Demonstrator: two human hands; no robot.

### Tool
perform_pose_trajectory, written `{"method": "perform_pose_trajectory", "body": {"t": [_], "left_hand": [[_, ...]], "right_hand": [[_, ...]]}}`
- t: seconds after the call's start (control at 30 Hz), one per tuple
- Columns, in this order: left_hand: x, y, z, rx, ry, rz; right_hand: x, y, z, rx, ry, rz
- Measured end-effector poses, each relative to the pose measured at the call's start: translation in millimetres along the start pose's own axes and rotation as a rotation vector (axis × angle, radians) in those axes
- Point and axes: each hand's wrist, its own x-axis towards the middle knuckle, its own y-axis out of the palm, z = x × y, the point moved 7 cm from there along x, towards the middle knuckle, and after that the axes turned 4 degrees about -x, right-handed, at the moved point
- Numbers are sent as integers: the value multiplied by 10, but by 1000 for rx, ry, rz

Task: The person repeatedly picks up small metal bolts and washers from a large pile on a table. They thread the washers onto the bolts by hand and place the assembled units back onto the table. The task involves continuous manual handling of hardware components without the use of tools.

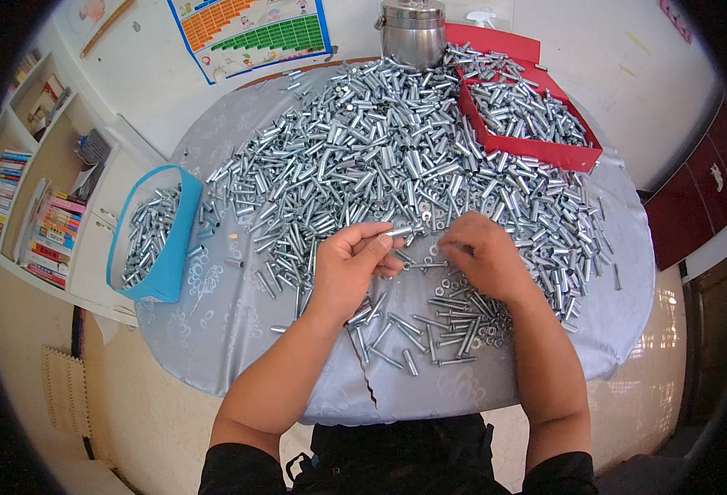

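Note:
My left hand (pixel 349 266) pinches a shiny metal sleeve anchor (pixel 398 233) between thumb and fingers, its tip pointing right. Just across from it, my right hand (pixel 489 257) hovers with fingers curled in and closed; whatever they hold is hidden. A loose bolt (pixel 426 265) shows between the two hands, close to the right fingertips. Beyond them spreads a big heap of silvery metal sleeves and bolts (pixel 355 148). Nearer to me, below the hands, lies a smaller scatter of bolts (pixel 454 326) with nuts and washers (pixel 487 330) beside it.
A blue box (pixel 165 276) of metal sleeves stands at the left of the cloth-covered round table (pixel 215 338). At the back right sits an open red box (pixel 537 150) filled with metal parts. A steel pot (pixel 413 37) stands at the far edge. Bookshelves (pixel 29 198) line the left wall.

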Motion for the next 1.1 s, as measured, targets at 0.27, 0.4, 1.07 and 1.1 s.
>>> {"method": "perform_pose_trajectory", "body": {"t": [0.27, 0.4, 1.07, 1.1], "left_hand": [[-13, 2, -31, 1, 7, -7], [-12, -15, -49, 4, 15, -18], [-10, -32, -14, -13, 4, -20], [-3, -29, -1, -19, 3, -14]], "right_hand": [[-43, -299, -149, -87, 208, -207], [-40, -223, -148, -102, 177, -117], [-13, 10, -49, -180, 49, 49], [-15, 20, -63, -188, 50, 61]]}}
